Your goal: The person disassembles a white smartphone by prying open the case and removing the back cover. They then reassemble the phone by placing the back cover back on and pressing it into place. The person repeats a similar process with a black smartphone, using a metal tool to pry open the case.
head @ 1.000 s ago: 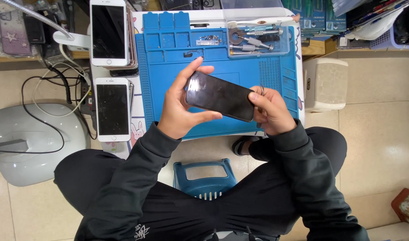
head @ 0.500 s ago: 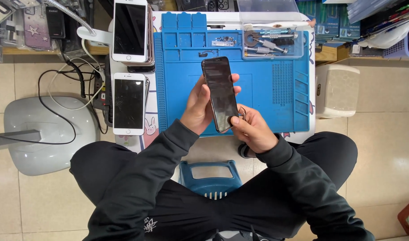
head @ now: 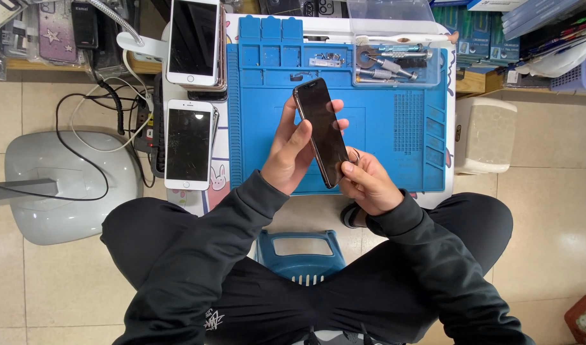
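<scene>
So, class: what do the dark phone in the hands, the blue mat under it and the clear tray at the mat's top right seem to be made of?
Dark phone: glossy glass face, judging by its reflections; the thin edge looks metallic, unsure.
Blue mat: matte, moulded compartments and ridges, likely silicone or rubber.
Clear tray: see-through, the tools inside show, probably hard plastic.

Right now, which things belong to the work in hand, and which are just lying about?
In hand: slim black smartphone, held by left hand and right hand over the blue silicone work mat.

Lying about: two white smartphones, clear plastic tool tray, beige plastic bin.
</scene>
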